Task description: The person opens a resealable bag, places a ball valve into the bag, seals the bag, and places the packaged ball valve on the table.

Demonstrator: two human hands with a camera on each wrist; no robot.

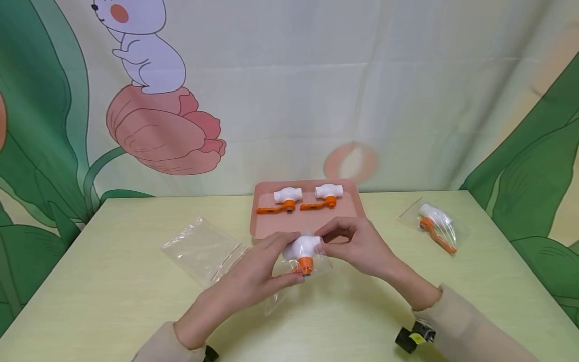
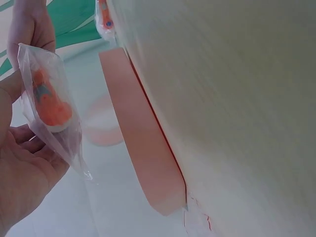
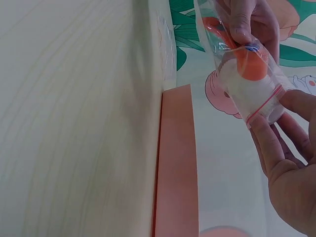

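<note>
We are observing: left hand (image 1: 258, 269) gripping bagged valve (image 1: 304, 247) | right hand (image 1: 359, 246) pinching its zip end (image 3: 264, 105) | two bare valves (image 1: 328, 190) are lying in far pink tray (image 1: 296, 223)

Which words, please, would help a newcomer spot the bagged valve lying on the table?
On the table, find the pink tray. Right of it lies an orange-handled white valve: bagged, unlike the tray's two valves, and untouched, unlike the held valve.

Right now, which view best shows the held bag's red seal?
Right wrist: the red seal shows close up, crossing the bag beside the right hand. Left wrist shows the bag, but I can't make out the seal; head shows the bag smaller, seal not discernible.
</note>
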